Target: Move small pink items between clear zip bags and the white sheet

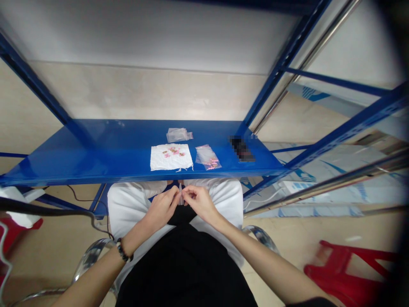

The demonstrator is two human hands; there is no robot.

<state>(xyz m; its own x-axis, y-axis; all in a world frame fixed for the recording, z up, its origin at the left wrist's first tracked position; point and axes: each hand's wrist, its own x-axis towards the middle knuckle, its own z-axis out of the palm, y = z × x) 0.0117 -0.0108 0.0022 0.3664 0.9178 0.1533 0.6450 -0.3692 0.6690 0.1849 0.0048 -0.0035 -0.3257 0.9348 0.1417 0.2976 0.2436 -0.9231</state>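
Both hands are pinched together over the lap: the bare left hand (162, 207) and the bare right hand (200, 202) meet thumb to finger, almost no gap between their tips, with a small, narrow, see-through greyish piece that looks like plastic (181, 198) caught between them. From where I stand, I can't tell whether it's a little bag seen edge-on or something else, and the fingers hide part of it. It stands with its long axis pointing away from the body, towards the shelf, and the two hands flank it, left on one side, right on the other, about equally near.

Just past the near edge of the blue metal shelf (96, 149), nearly straight ahead of the pinch and reaching off to the left, lies a crumpled white sheet (156, 161) with small pink and gold-coloured bits (174, 151) scattered on it. Ahead and to the right, nearer the right hand, a see-through plastic bag (200, 153) lies flat, pink pieces (213, 163) gathered at its near end. Behind the sheet sits a loose pile of whitish see-through plastic bags (177, 135), well beyond both hands.
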